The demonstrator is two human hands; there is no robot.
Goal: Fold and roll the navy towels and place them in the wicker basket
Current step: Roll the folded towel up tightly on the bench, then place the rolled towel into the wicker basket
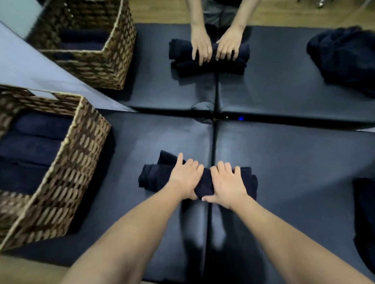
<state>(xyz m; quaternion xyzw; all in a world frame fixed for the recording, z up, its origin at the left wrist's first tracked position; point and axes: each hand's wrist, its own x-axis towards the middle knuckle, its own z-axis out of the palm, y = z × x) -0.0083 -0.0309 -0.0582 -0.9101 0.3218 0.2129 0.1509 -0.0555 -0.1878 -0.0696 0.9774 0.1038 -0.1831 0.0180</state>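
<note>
A navy towel roll [153,175] lies across the middle of the black padded table. My left hand [184,178] and my right hand [226,184] sit side by side on top of it, fingers curled over the roll's far side and thumbs at its near side. A short flap of the towel sticks out beyond the roll at its far left end. The wicker basket [77,167] stands at the left of the table, with several rolled navy towels [33,138] lying inside it.
A heap of loose navy towels [372,220] lies at the table's right edge. A wall mirror [264,64] just beyond the table repeats the basket, the hands, the roll and the heap. A seam [212,141] runs down the table's middle.
</note>
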